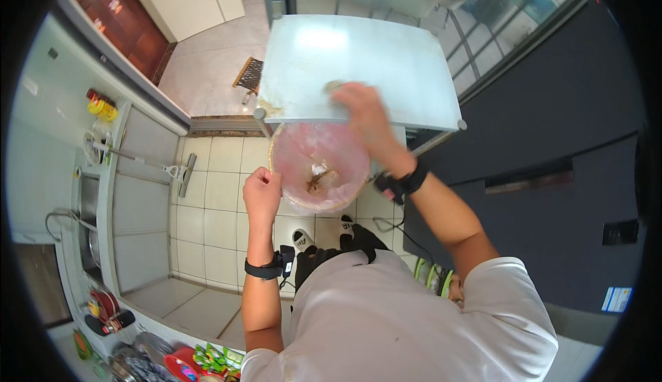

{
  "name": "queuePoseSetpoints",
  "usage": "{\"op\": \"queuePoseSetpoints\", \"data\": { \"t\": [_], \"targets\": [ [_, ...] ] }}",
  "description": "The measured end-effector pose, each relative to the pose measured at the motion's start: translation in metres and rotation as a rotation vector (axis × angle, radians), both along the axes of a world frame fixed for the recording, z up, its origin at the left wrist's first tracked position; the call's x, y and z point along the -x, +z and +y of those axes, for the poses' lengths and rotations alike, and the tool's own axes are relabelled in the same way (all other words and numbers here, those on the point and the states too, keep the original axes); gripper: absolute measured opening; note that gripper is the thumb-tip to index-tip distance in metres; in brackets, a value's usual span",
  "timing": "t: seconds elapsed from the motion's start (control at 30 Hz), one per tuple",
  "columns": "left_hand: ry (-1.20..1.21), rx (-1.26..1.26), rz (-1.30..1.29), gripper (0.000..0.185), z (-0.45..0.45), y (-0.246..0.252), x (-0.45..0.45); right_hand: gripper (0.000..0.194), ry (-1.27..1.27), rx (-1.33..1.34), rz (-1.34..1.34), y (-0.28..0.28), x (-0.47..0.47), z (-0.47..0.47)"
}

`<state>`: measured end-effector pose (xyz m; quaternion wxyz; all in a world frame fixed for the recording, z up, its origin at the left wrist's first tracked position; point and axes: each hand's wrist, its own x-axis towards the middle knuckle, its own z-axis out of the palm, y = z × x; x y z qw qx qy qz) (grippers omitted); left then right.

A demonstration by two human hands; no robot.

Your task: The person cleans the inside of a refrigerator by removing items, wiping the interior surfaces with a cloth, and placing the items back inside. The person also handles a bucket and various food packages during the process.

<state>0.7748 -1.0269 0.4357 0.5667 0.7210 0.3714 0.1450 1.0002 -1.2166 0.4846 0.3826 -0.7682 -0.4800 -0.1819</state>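
Observation:
My left hand (pixel 262 190) grips the rim of a round waste bin (pixel 270 146) on its left side. A thin pink plastic bag (pixel 341 149) lines the bin. Down inside it lie a crumpled white scrap (pixel 319 168) and some brown stringy waste (pixel 320 179). My right hand (pixel 364 113) is blurred above the front edge of a pale metal-legged table (pixel 403 66). A small greyish-green thing (pixel 335 86), perhaps a cloth or pad, shows at its fingertips against the tabletop; its far side is blurred. A brownish smear (pixel 271 107) marks the table's front left corner.
A sponge mop (pixel 155 165) leans from the left counter (pixel 108 190) to the tiled floor. Beyond the door sill stands a woven folding stool (pixel 249 74). A dark cabinet (pixel 517 123) borders the right side, with a black cable (pixel 403 227) near its foot.

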Motion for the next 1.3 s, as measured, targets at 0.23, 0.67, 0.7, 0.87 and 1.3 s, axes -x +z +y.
{"op": "queuePoseSetpoints", "data": {
  "t": [0.23, 0.67, 0.7, 0.87, 1.3],
  "targets": [
    [-0.082, 0.060, -0.030, 0.029, -0.005, -0.015, 0.022, 0.037, 0.059, 0.010, 1.083, 0.010, 0.075, -0.064],
    [-0.302, -0.285, 0.494, 0.027, -0.029, -0.209, 0.055, 0.033, -0.663, 0.458, 0.093, -0.284, -0.134, -0.164],
    [-0.319, -0.309, 0.500, 0.027, -0.032, -0.227, 0.042, 0.033, -0.705, 0.464, 0.133, -0.302, -0.145, -0.162],
    [-0.390, -0.380, 0.514, 0.027, -0.043, -0.285, -0.026, 0.045, -0.814, 0.575, 0.351, -0.337, -0.119, -0.132],
    [-0.296, 0.088, 0.301, 0.029, -0.035, -0.311, -0.067, 0.039, -0.783, 0.108, 0.657, -0.310, -0.112, -0.126]
  ]
}}
